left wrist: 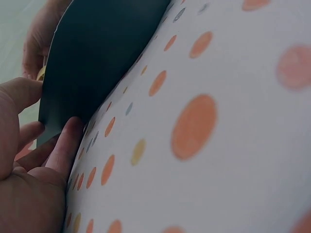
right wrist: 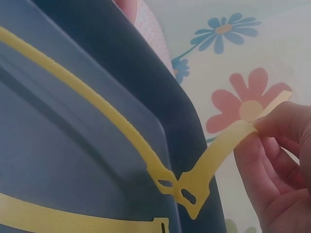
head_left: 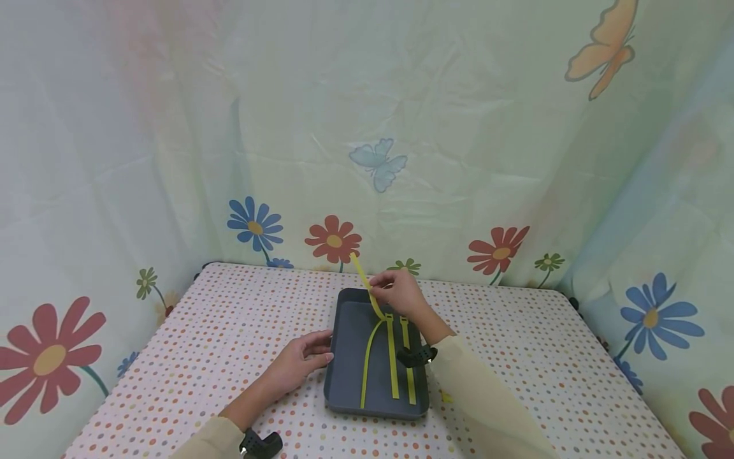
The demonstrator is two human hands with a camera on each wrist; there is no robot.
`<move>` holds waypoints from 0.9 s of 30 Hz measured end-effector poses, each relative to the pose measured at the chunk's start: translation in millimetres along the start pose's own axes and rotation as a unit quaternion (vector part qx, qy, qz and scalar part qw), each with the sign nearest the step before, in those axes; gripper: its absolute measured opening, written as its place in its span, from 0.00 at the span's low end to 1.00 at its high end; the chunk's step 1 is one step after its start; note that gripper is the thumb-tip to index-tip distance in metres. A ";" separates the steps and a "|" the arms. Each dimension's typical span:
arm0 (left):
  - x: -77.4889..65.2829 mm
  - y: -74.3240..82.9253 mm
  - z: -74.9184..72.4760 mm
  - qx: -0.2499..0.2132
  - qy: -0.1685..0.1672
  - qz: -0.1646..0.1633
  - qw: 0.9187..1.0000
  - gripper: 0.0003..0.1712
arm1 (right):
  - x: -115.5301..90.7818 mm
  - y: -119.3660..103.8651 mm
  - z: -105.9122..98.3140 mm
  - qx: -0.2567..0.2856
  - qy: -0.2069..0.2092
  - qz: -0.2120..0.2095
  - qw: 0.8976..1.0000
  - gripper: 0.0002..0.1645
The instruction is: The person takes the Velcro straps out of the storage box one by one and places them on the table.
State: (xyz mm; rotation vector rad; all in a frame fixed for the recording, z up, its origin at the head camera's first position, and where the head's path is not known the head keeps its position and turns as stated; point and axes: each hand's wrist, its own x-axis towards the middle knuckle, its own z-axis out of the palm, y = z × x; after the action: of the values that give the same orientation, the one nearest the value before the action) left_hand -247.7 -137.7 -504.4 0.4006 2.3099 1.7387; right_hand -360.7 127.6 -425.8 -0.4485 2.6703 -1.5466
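Yellow strip [head_left: 362, 272] pinched by right hand [head_left: 397, 293] over far edge of tray [head_left: 350, 357]; left edge touched by left hand [head_left: 299, 362], unclenched; three more strips [head_left: 392, 357] seen inside.

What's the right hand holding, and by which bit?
The right hand pinches a thin, flat yellow strip partway along, between its slotted end and its plain tip.

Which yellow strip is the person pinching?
The strip rising past the far edge of the tray, held in the right hand; the three other strips there aren't held.
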 end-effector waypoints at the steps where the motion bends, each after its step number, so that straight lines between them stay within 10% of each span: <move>1: 0.2 0.1 0.1 0.001 0.000 0.000 1.000 0.32 | 0.1 0.1 -0.4 0.001 -0.001 -0.001 1.000 0.06; 27: 0.1 2.4 0.2 -0.012 0.002 -0.005 1.000 0.32 | -2.6 6.3 3.9 0.027 0.017 0.022 0.999 0.11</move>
State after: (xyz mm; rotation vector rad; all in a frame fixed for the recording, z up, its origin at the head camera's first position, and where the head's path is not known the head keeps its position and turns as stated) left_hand -247.5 -136.9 -502.1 0.3808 2.2884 1.7625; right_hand -359.0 127.9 -433.5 -0.3618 2.6354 -1.6247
